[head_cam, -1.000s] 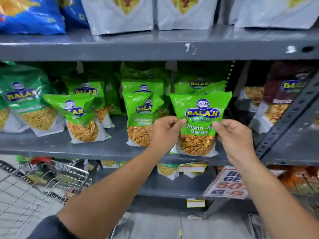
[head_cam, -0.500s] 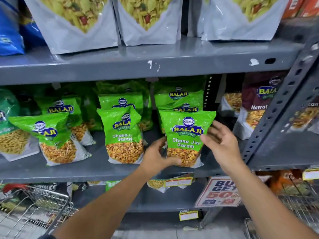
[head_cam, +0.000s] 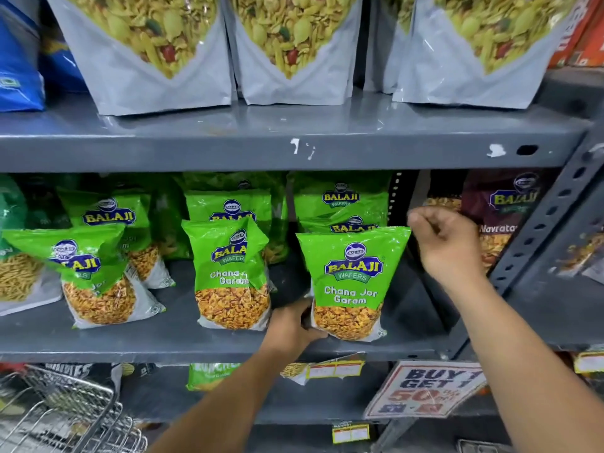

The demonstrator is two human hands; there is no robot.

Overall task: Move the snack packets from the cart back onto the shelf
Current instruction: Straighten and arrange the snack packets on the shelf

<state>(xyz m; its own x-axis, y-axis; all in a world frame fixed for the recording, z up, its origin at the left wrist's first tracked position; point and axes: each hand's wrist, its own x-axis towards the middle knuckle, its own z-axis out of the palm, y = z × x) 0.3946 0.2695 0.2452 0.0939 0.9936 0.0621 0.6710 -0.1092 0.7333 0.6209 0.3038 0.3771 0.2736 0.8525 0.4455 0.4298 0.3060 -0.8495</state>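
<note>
A green Chana Jor Garam packet stands upright on the grey middle shelf, at the right end of a row of like green packets. My left hand grips its lower left corner, fingers tucked behind the bag. Just off the packet's top right corner, my right hand hovers with its fingers curled in and nothing visible in them. The wire cart shows at the bottom left; what it holds is unclear.
Large grey mix bags fill the upper shelf. A maroon packet stands right of my right hand, beside a slanted grey upright. A "Buy 1 Get 1" sign hangs below the shelf edge.
The packet went from held in both hands to standing on the shelf. My left hand slid down to its lower corner; my right hand came off its side and rose to the top corner.
</note>
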